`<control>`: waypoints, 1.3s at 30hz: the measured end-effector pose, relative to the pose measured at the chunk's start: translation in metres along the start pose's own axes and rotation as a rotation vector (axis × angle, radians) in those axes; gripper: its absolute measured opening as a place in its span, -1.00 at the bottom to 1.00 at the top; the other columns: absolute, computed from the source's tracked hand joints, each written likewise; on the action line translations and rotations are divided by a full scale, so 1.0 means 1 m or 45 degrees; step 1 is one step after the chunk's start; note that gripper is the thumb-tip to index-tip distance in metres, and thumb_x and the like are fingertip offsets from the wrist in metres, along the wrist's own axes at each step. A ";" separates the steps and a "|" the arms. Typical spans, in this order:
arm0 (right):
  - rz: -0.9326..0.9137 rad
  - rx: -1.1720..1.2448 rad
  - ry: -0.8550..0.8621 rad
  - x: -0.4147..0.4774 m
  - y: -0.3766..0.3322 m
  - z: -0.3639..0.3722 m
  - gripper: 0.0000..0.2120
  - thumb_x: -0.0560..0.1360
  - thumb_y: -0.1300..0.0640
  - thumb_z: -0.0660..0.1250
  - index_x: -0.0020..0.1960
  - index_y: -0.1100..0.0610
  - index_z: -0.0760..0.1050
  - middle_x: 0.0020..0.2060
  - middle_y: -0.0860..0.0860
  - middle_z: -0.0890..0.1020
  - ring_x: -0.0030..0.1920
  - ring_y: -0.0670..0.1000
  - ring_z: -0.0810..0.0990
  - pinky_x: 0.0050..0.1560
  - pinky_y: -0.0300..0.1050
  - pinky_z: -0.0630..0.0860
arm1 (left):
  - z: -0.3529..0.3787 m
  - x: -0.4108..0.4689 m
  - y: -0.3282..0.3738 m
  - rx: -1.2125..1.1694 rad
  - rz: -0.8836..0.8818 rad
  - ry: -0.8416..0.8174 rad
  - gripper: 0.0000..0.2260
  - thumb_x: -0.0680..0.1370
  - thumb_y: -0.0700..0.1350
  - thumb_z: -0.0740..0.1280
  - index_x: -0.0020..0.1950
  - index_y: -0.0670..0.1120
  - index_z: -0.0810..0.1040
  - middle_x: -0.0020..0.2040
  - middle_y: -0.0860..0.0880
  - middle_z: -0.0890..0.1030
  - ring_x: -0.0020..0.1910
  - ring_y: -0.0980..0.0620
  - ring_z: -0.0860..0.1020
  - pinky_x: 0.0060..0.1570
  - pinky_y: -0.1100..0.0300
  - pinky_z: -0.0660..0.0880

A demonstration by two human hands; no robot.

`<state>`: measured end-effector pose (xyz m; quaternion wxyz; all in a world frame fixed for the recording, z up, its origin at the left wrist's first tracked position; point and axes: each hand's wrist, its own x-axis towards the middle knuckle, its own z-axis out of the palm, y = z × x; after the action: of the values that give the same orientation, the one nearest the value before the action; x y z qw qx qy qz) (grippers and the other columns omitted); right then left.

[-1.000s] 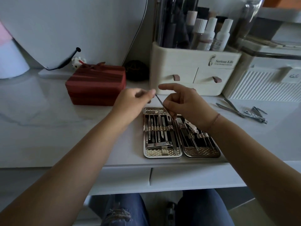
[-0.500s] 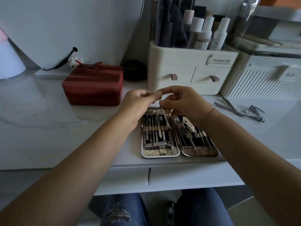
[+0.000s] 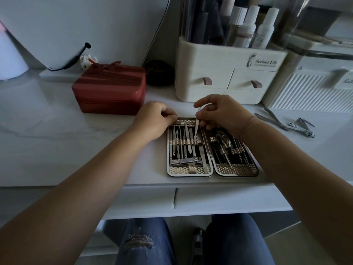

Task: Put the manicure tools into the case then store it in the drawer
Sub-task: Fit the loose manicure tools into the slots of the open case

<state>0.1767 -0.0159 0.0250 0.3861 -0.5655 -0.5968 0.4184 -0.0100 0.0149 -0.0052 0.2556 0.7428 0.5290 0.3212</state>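
An open metal manicure case [image 3: 191, 171] lies flat on the white desk near its front edge, both halves lined with steel tools under elastic bands. My right hand [image 3: 219, 113] pinches a thin steel tool [image 3: 196, 127], its tip pointing down into the band of the left half. My left hand [image 3: 155, 120] rests with curled fingers on the case's far left corner. Loose scissors [image 3: 273, 119] and a nail clipper [image 3: 301, 129] lie on the desk to the right. Two closed desk drawers [image 3: 219, 199] sit under the desk edge.
A red zip box [image 3: 110, 88] stands left of my hands. Behind the case is a cream organizer [image 3: 225, 79] with bottles and two small drawers, and a white ribbed box [image 3: 313, 92] to its right. A white mirror leans at back left. My knees are under the desk.
Both hands dropped toward the case. My right hand turned the thin tool from slanted in the air to pointing down into the left half; my left hand let go of it and settled on the case corner.
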 end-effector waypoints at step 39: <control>-0.204 -0.700 -0.044 -0.017 -0.003 0.002 -0.85 0.51 0.07 0.32 -0.01 0.01 0.65 -0.19 0.19 0.66 -0.28 0.07 0.50 -0.17 -0.11 0.46 | -0.001 -0.002 0.003 -0.005 -0.045 0.041 -0.94 0.48 -0.12 0.40 -0.11 -0.06 0.66 -0.18 0.04 0.63 -0.18 0.13 0.54 -0.36 0.55 0.31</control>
<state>0.1752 -0.0330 0.0273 0.2399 -0.5927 -0.7371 0.2186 -0.0090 0.0124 -0.0025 0.2541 0.7275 0.5455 0.3296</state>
